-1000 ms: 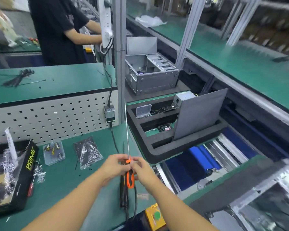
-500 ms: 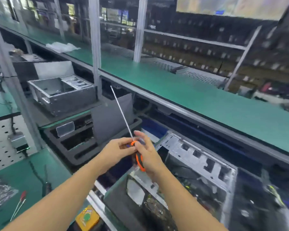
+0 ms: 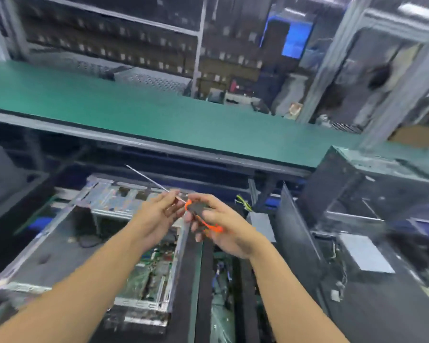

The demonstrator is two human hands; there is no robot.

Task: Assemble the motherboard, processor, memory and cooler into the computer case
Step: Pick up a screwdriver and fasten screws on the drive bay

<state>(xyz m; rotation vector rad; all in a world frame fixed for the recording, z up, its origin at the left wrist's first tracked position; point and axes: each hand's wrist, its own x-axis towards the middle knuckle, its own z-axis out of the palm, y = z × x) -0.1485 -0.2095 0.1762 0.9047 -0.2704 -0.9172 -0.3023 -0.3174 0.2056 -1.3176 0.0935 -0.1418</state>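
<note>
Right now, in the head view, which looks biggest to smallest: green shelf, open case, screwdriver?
1. shelf, spanning the whole width.
2. case, filling the lower left.
3. screwdriver, smallest even though it is nearest the camera.

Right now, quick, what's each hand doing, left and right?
Left hand: fingertips pinch the metal shaft of the screwdriver near its handle.
Right hand: closed round the screwdriver's orange-and-black handle.
</note>
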